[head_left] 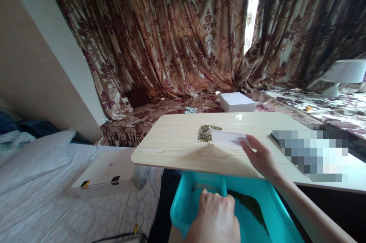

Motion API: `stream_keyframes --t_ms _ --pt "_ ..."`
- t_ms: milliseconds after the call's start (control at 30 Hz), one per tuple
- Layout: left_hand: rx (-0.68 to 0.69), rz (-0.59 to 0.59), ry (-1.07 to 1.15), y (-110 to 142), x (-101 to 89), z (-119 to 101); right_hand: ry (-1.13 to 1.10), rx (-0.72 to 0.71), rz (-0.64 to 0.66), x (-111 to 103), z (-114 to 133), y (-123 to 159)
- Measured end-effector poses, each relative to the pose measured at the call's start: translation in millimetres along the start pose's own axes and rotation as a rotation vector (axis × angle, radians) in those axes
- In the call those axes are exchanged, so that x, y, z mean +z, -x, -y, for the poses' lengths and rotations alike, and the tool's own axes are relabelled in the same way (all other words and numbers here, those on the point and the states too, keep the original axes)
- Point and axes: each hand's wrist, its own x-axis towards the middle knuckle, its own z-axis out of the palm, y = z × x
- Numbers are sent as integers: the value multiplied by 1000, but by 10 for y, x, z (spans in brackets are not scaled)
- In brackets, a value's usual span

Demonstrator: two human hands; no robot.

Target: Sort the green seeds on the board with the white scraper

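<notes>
My right hand (261, 157) rests on a pale wooden board (177, 147) and pinches a white card (227, 138) held on edge against a small pile of green-brown dried bits (207, 132). My left hand (215, 218) is closed around the upright handle of a turquoise plastic dustpan (183, 205) held just below the board's near edge. A dark patch of the same dried bits (251, 206) lies inside the dustpan.
A white box (236, 102) sits on the floral cloth behind the board. A flat white carton (108, 172) lies on the bed at left, next to a white pillow (31, 155). A white lamp (341, 75) stands at far right. Patterned curtains (177, 33) fill the back.
</notes>
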Motion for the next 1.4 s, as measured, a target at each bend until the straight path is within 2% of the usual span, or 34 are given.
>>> stream_keyframes --t_ms 267,467,833,1400 --pt "-11 11 2 5 -19 -9 81 -25 4 6 85 -5" --pt "-10 2 4 13 1 -11 54 -57 29 -29 133 13" --pt "-12 5 22 19 -22 0 41 -43 60 127 118 -88" --pt "-17 21 24 6 9 10 83 -67 40 77 114 -26"
